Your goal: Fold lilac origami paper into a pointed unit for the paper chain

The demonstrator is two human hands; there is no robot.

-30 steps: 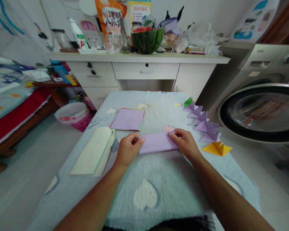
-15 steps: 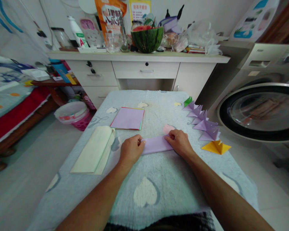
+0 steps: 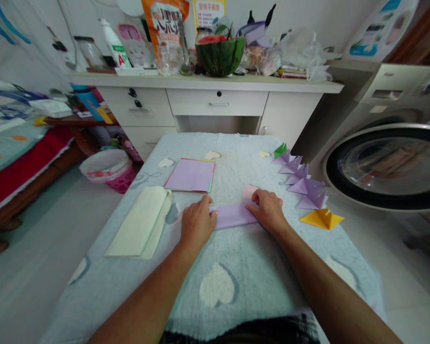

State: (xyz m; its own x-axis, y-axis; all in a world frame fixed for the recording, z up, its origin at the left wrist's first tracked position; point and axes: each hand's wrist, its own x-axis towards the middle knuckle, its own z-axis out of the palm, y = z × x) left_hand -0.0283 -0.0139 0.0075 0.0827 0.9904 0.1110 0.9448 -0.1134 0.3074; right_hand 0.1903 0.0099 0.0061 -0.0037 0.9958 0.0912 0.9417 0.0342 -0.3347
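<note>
On the left of the towel-covered counter (image 3: 236,286) lies a cream folded sheet (image 3: 139,222), well apart from the work, with a stack of coloured squares (image 3: 190,175) just beyond it, lilac on top. Nearer the middle, the left hand (image 3: 198,223) sits knuckles-up over the left end of a lilac strip (image 3: 234,214), fingers curled down onto it and holding it against the towel; whether the thumb is tucked under the paper is hidden. This strip, a sheet folded long and narrow, lies flat across the centre of the counter between the two hands. At its right end the right hand (image 3: 269,210) presses down the same way, fingers bent and close together, just beside a pink heart patch (image 3: 250,190) in the towel. Further right, a row of folded lilac pieces (image 3: 303,179) runs along the counter's edge, with a green piece (image 3: 280,150) at the far end and a yellow piece (image 3: 321,218) at the near end.

I judge the strip very light and thin — it will crease wherever it is pinched and could slide or lift on the soft pile. Its two short ends look like the safest hold, with flat fingertips along the folded edge rather than a squeeze in the middle.
</note>
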